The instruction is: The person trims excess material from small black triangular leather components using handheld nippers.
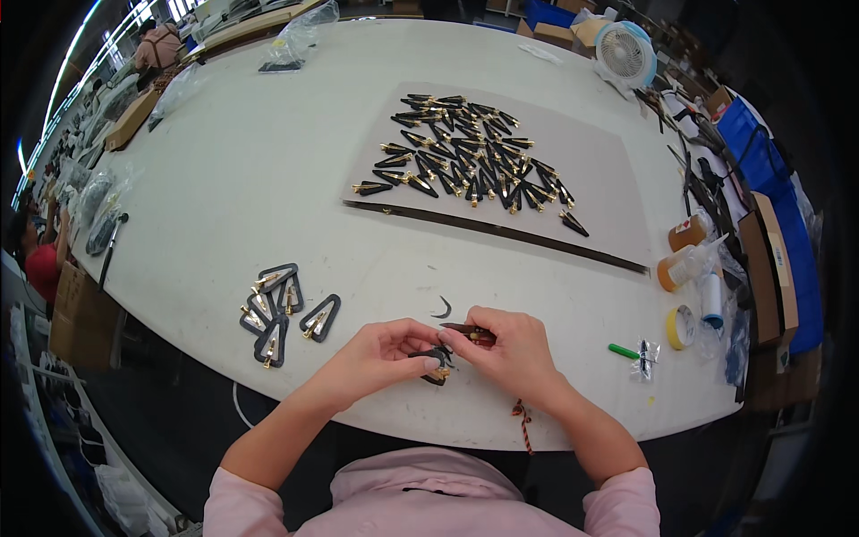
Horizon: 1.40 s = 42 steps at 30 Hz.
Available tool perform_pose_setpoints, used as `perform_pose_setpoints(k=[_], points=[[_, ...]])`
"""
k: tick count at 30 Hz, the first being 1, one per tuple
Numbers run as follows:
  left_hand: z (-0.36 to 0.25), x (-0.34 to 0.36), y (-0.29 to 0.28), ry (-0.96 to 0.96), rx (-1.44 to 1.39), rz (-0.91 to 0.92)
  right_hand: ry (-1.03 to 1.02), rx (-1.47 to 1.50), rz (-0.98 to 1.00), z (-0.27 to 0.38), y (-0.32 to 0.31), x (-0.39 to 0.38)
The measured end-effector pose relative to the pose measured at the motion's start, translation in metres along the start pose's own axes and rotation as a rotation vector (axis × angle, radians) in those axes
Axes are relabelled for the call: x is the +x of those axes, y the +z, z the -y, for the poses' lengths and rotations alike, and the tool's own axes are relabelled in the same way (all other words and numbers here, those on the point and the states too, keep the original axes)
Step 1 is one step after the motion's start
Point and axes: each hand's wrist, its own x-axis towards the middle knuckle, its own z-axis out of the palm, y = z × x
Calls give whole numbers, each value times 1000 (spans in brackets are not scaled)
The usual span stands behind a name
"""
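Observation:
My left hand (400, 351) is closed around a dark triangular hair clip (436, 376) with a gold metal part, near the front edge of the table. Close against it, my right hand (514, 349) grips a small tool with a dark brown handle (480, 336); its working end is partly hidden by my fingers. Just beyond my fingertips lies a thin curved dark scrap (442, 308). Several similar triangular clips (320, 318) with wide dark borders lie in a loose group left of my hands.
Many narrow black clips (483, 152) cover a grey board (599, 170) with a dark front edge (501, 231). At right stand amber bottles (673, 273), yellow tape (680, 328), a green-handled tool (624, 351) and a fan (625, 54). A braided cord (524, 425) lies by my right forearm.

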Motion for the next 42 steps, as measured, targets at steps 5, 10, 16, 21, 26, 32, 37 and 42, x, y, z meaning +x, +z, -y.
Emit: perform_pose_setpoints(k=[5, 10, 16, 21, 26, 32, 37, 42], points=[[4, -8, -5, 58, 80, -19, 15, -173, 40, 4, -5, 2], [4, -15, -11, 151, 329, -226, -52, -117, -23, -8, -1, -3], [-12, -20, -5, 140, 335, -229, 14, 405, 29, -2, 0, -3], [-33, -26, 10, 266, 365, -191, 100, 678, 198, 25, -15, -8], [-30, -27, 20, 620, 229, -592, 200, 879, 125, 20, -21, -20], [0, -13, 49, 335, -348, -344, 248, 1031, -112, 29, -11, -36], [4, -10, 55, 388, -379, -258, 197, 941, -119, 28, -8, -43], [11, -8, 51, 323, -375, -222, 128, 867, -103, 24, -5, -45]])
